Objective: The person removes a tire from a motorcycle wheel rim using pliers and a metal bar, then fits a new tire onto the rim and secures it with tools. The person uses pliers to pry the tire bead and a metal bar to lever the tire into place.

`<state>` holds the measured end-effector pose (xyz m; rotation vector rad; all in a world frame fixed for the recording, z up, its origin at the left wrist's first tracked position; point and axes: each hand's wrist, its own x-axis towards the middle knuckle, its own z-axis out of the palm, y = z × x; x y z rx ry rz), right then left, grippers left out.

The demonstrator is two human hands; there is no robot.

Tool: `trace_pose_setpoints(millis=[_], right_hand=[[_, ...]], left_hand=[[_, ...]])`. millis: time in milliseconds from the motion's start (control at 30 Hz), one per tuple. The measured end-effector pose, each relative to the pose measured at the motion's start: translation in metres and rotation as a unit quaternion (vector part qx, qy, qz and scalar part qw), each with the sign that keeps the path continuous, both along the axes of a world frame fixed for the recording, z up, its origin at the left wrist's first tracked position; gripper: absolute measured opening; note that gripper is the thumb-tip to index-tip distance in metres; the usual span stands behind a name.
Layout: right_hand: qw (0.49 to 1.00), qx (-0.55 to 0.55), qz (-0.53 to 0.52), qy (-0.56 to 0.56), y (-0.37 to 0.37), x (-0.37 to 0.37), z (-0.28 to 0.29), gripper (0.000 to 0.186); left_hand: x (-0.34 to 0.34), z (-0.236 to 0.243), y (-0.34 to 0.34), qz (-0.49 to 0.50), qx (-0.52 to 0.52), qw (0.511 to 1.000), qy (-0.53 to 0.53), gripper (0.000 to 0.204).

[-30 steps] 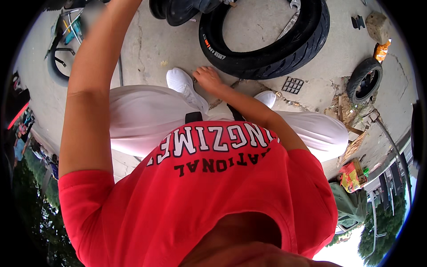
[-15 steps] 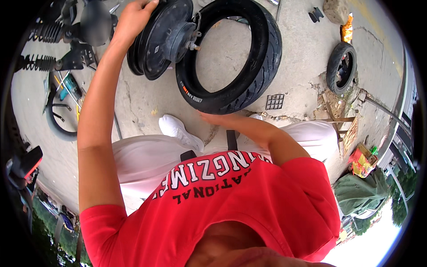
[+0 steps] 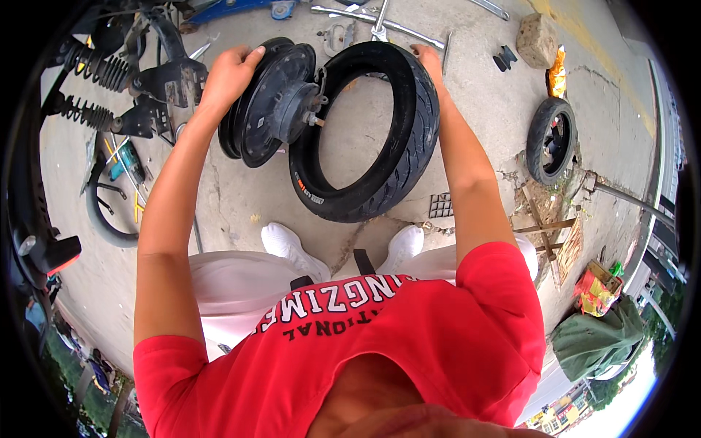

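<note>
Just left of the large black rubber tyre with the grooved tread (image 3: pixel 415 139), the left hand (image 3: pixel 231 75) grasps the upper edge of a black metal wheel (image 3: pixel 274 109) with a paired rim and a dark round hub, as it did half a second ago. What has changed is the right hand (image 3: pixel 430 67): then it was low at the tyre's near edge; now it has swung up to the tyre's far right side, its fingers at the outer edge. Part of those fingers is hidden, so I cannot tell whether they clench the rubber or merely rest there. The shift seems to give each hand its own piece, so that both could be steadied at once. The tyre sits on grey concrete ground (image 3: pixel 241 191), with white shoes (image 3: pixel 292 252) on its near side. From the wheel, a pale axle end (image 3: pixel 314 119) points toward the tyre's opening; whether the two pieces touch is unclear. More ground now shows beyond the tyre, including a crossed silver steel wrench (image 3: pixel 379 31); near its lower right lies a square dark grate (image 3: pixel 441 206).
</note>
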<state>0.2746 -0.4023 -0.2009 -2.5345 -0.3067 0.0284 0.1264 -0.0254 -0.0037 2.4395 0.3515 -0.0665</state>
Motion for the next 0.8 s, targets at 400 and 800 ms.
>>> trace_pose_setpoints(millis=[400, 800], right_hand=[[0.859, 0.190, 0.112, 0.461, 0.054, -0.070, 0.210, 0.077], [0.784, 0.275, 0.026, 0.556, 0.042, -0.044, 0.177, 0.030]], left_hand=[[-0.038, 0.000, 0.015, 0.000, -0.016, 1.000, -0.016, 0.050], [-0.063, -0.011, 0.018, -0.019, -0.057, 0.994, -0.088, 0.048]])
